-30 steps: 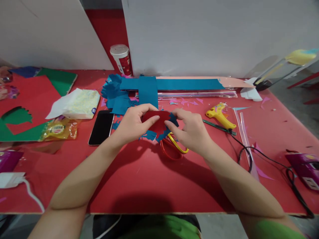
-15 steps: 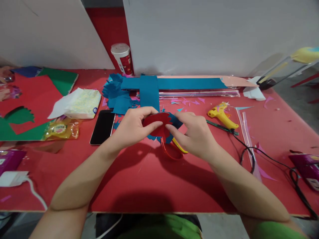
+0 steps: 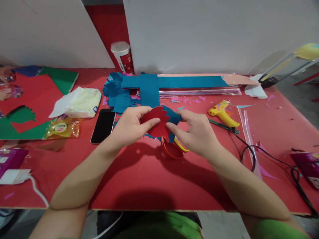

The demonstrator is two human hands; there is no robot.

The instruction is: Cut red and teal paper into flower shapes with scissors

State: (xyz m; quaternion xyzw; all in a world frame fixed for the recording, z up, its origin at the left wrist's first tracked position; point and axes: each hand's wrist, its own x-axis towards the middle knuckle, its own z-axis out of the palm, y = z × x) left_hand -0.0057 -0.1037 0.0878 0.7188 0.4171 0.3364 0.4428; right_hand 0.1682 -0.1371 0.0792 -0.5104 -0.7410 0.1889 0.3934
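Note:
Both hands meet over the middle of the red table [image 3: 149,176]. My left hand [image 3: 131,126] pinches a red felt piece with a scalloped edge [image 3: 156,121] between thumb and fingers. My right hand [image 3: 195,131] pinches the same piece from the right, where a blue felt piece [image 3: 174,117] lies behind the red one. Just beneath the hands, scissors with red and yellow handles [image 3: 171,149] rest on the table.
A black phone [image 3: 103,125] lies left of the hands, with a tissue pack [image 3: 78,103] and a snack bag [image 3: 61,127] beyond. Blue felt strips [image 3: 174,82] and a paper cup [image 3: 122,56] are behind. A yellow glue gun [image 3: 221,113] and black cable [image 3: 271,159] lie right.
The red felt piece has been turned and raised slightly between both hands, so its scalloped edge now faces up. The view has shifted a little.

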